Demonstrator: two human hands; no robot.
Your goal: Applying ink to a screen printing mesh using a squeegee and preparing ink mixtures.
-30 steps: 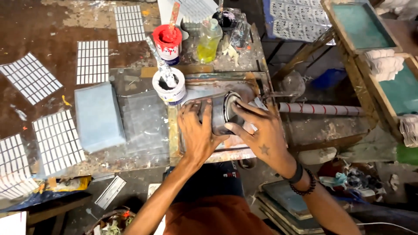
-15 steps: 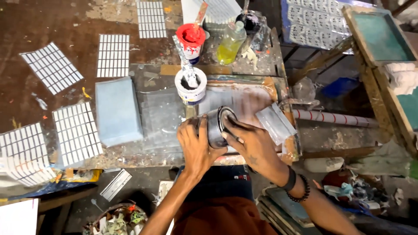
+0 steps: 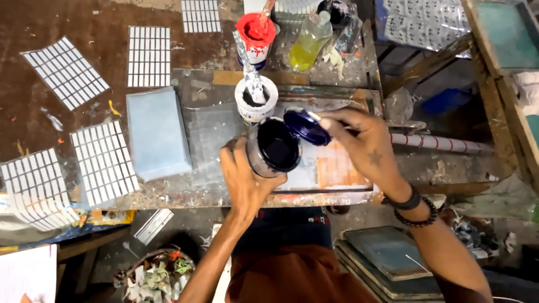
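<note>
Left hand [image 3: 247,179]: wrapped around the side of a round tin [image 3: 273,147] of dark blue ink, fingers curled tight on its wall, holding it tipped so the open mouth faces up at the camera.
Right hand [image 3: 365,147]: fingers pinched shut on the rim of the tin's dark blue lid [image 3: 306,126], which is lifted off and held tilted just beside the tin's upper right edge.
Tin: above the middle of the desk [image 3: 224,193], over a pale printing frame with a faded orange patch [image 3: 337,171].
Behind the tin: a white pot [image 3: 255,101] with a stained stick standing in it, almost touching the tin's far side.
Further back: a red-topped pot [image 3: 256,35] and a bottle of yellow liquid [image 3: 307,45], side by side.
Left of the tin: a pale blue block [image 3: 156,133] lying flat on the desk.
Around the block: sheets of small white label grids [image 3: 104,163] spread on the brown surface.
Right wrist: a black band and a beaded bracelet [image 3: 418,210].
</note>
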